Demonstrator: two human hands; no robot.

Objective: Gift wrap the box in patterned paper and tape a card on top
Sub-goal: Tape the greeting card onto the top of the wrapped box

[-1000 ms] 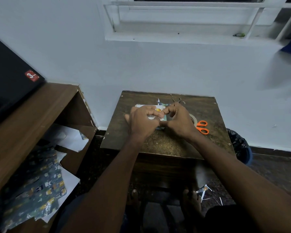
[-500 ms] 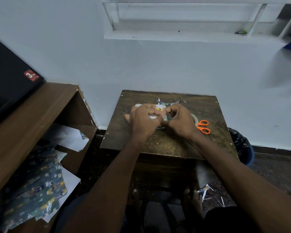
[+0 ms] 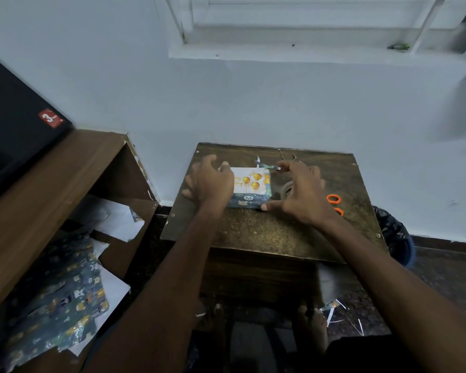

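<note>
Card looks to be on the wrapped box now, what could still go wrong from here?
1. The white balloon card may not be firmly stuck; no tape is clearly visible, so it could lift if the blue bear-patterned wrapped box is moved.
2. A loose strip of paper scrap at the box's far edge could snag under the right hand.
3. The left hand covers the card's left edge, so that side is unchecked.

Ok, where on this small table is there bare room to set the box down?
The near strip of the table, between the wrapped box and the front edge, is bare. So is the far right corner. Crowded: the right side, with tape roll and orange scissors, and paper scraps behind the box.
</note>
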